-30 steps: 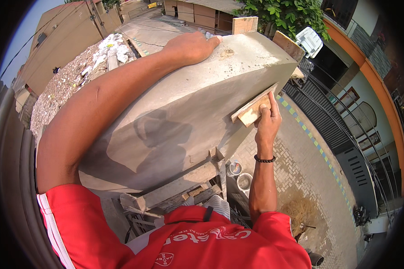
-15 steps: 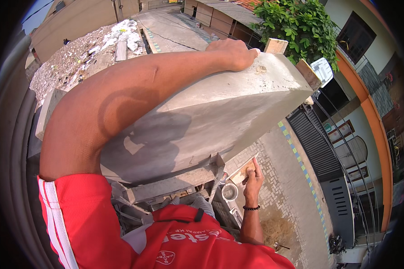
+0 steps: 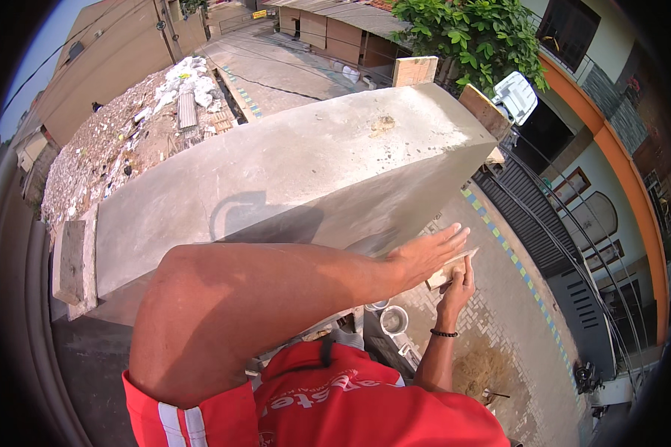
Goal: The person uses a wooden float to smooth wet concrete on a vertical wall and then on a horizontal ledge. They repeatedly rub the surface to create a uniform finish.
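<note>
My left arm reaches across the front of a smooth grey cement wall top point(image 3: 291, 156). At its end my left hand point(image 3: 429, 253) is open, fingers stretched out, over the edge of a pale flat wooden board point(image 3: 443, 274). I cannot tell whether the fingers touch the board. My right hand point(image 3: 456, 289), with a dark bead bracelet on its wrist, grips that board from the right, thumb against it. The board sits tilted beside the wall's lower right side. Below the hands stands a round grey bucket point(image 3: 394, 320), with part of a second bucket point(image 3: 377, 305) beside it.
Wooden boards stand against the wall's ends, one at left point(image 3: 71, 261), another at the far corner point(image 3: 416, 71). Paving and a sand pile point(image 3: 484, 372) lie far below on the right. Cables point(image 3: 566, 246) run past the houses. A rubble heap point(image 3: 112, 149) lies beyond the wall.
My left hand has left the wall's top and come down to the right, beside the board. My right hand has risen slightly rightward with the board. The view has shifted.
</note>
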Demonstrator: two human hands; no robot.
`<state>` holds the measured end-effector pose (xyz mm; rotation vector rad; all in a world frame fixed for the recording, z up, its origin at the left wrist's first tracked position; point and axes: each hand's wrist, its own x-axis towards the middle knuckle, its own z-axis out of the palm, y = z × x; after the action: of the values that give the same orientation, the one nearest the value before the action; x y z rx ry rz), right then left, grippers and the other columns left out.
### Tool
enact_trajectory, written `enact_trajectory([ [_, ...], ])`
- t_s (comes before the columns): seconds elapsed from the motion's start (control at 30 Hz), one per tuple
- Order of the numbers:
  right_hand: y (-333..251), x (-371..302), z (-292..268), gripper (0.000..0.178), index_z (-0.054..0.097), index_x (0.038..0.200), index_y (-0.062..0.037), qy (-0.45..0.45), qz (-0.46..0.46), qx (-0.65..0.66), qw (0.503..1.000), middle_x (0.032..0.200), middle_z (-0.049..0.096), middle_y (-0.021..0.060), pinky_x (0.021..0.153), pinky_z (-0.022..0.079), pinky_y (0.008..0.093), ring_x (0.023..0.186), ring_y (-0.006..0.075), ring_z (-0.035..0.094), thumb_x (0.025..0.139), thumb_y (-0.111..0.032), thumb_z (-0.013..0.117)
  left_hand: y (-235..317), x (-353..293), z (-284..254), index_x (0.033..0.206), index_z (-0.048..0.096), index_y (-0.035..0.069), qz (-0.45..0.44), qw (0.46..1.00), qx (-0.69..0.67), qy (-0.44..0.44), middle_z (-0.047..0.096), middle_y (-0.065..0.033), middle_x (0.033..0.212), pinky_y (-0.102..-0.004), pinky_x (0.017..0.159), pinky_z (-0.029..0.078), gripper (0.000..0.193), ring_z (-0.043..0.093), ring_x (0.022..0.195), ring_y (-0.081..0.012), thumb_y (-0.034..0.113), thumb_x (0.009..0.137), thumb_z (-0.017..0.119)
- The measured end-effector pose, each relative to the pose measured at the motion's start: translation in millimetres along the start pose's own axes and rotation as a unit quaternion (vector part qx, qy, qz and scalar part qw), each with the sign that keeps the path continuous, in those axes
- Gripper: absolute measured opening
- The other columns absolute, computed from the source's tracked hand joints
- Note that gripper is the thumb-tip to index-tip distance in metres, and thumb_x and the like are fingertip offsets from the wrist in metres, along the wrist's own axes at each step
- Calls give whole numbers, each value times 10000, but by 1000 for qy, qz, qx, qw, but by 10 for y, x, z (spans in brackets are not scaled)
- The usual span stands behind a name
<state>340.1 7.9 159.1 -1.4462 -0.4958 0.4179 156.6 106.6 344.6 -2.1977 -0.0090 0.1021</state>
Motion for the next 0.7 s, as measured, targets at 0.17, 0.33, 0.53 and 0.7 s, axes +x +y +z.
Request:
enact_trajectory([
  [0.17,-94,170,241,494,538,1437,-7,1,-19,29,999,796,582,3,435,362,231,531,53,465,946,-60,518,99,38,727,1614,168,63,-5,975,139,-172,94,-113,1692,-506,1270,58,752,45,1562,-321,406,1009,452],
  [0.33,-31,198,237,470,569,1425,-53,-29,-24,-5,999,785,600,17,456,374,228,523,57,456,958,-96,550,140,121,909,1621,133,82,17,966,219,-136,81,-99,1695,-509,1272,34,739,31,1564,-318,425,1024,402],
  [0.53,-676,245,641,466,563,1437,-60,-75,-165,-60,982,785,561,-2,483,364,223,567,44,447,980,-147,567,395,-221,1016,1613,170,78,-8,957,242,-159,102,-92,1693,-522,1268,23,728,40,1563,-319,403,1015,427],
  [0.7,-1245,325,775,467,561,1437,-53,-81,-236,-61,966,764,576,-10,477,368,209,563,37,452,986,-176,577,881,-621,910,1599,250,69,98,958,97,-253,148,-93,1687,-528,1266,18,703,49,1563,-318,382,1005,457],
])
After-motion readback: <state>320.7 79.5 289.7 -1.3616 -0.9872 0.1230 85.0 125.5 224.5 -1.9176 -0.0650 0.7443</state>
